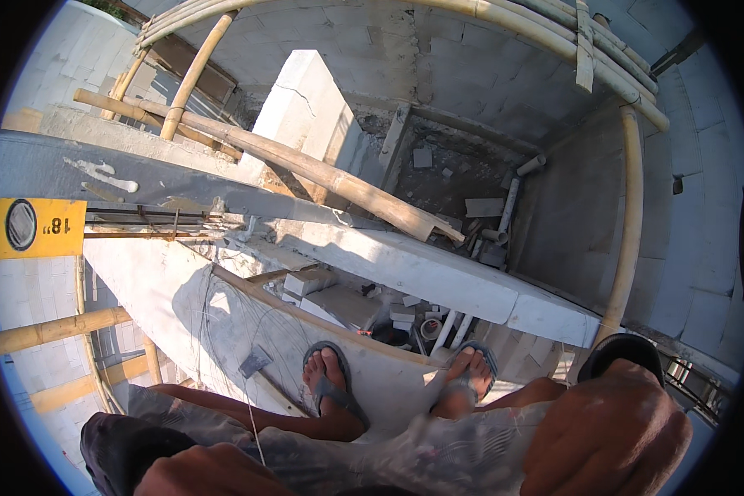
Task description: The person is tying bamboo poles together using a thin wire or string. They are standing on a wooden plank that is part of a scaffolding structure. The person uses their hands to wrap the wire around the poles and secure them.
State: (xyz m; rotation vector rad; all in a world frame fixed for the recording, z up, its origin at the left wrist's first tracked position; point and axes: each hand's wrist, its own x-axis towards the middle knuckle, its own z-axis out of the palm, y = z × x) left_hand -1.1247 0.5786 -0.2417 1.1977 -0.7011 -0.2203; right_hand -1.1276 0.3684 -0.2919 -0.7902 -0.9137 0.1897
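Observation:
My right hand [608,430] is close to me at the lower right, over my right knee. Its back faces up and its fingers curl under, so anything in them is hidden. A black band [624,354] circles that wrist. At the lower left, the picture's edge cuts off my left hand [207,471]; only its back shows, beside another black band [128,442]. A thin pale string [255,422] runs down near it. Between my knees something pale is smeared by motion. A tool with a grey metal head [256,361] and wooden handle lies by my left sandal [339,388].
My feet stand on a narrow concrete ledge [388,376] with loose wires. Beyond it lie a gap with block pieces [310,281] and pipes, a white wall top [438,269], and a deep pit [438,178]. Bamboo poles [331,178] cross above; a yellow panel [58,227] is left.

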